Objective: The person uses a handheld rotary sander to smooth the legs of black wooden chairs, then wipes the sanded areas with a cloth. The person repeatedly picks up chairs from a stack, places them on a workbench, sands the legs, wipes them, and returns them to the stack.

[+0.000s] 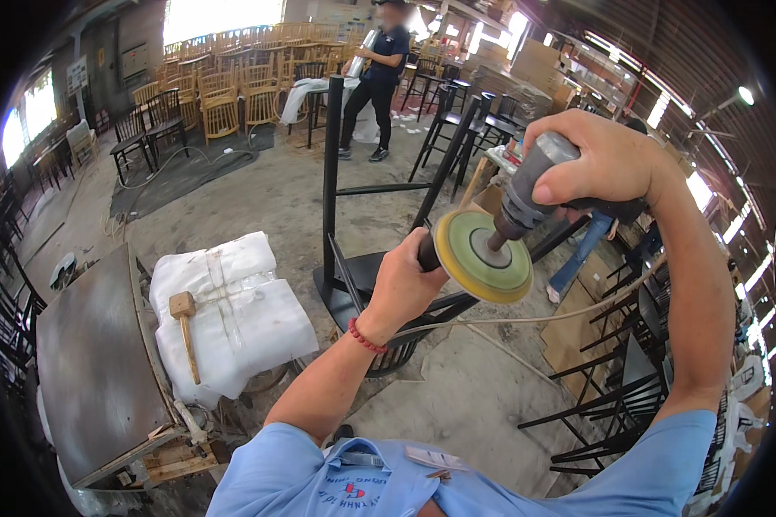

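Observation:
My right hand (pixel 603 164) is wrapped round the grey body of a handheld disc sander (pixel 526 185), held up at the right. Its round yellow-green disc (pixel 483 256) faces me. Behind the disc's left side, my left hand (pixel 405 280) is closed round a dark piece that looks like the end of a chair leg; the disc and my fingers partly hide it. Below and beyond my hands a black chair (pixel 331 172) stands upside down with its legs up. A red bead bracelet (pixel 366 337) circles my left wrist.
A wooden mallet (pixel 186 332) lies on white foam wrap (pixel 233 319) at the left, beside a dark-topped table (pixel 95 362). A hose (pixel 526 320) runs from below my left hand to the right. Black chairs (pixel 629 379) crowd the right. A person (pixel 379 82) stands at the back near stacked wooden chairs (pixel 220 99).

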Available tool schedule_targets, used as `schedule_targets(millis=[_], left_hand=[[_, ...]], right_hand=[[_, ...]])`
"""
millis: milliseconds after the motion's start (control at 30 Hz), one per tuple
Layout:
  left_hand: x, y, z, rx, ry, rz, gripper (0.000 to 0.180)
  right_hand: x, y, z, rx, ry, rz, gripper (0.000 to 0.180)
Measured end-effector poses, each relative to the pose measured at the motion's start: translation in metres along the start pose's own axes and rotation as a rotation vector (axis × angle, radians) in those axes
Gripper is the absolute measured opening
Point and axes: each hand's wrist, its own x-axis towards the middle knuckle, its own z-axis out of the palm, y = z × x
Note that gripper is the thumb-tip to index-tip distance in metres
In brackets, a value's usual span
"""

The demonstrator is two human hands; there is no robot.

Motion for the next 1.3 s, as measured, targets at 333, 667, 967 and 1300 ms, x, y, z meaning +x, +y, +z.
schedule_targets(millis=[333, 667, 967, 1300], left_hand=[[-0.005, 0.009, 0.000, 0.046, -0.038, -0.083, 0.030], [-0.006, 0.018, -0.005, 0.010, -0.121, -0.211, 0.035], [-0.007, 0.009, -0.007, -0.074, -0.020, -0.080, 0.030], [0.005, 0.045, 0.013, 0.020, 0.212, 0.395, 0.022]], right_hand=[[-0.002, 0.003, -0.009, -0.104, 0.077, -0.030, 0.047], [-0.003, 0.027, -0.002, -0.091, 0.102, -0.006, 0.046], [-0.005, 0.024, 0.007, 0.004, 0.086, 0.007, 0.049], [-0.099, 0.144, -0.047, 0.211, 0.508, 0.135, 0.053]])
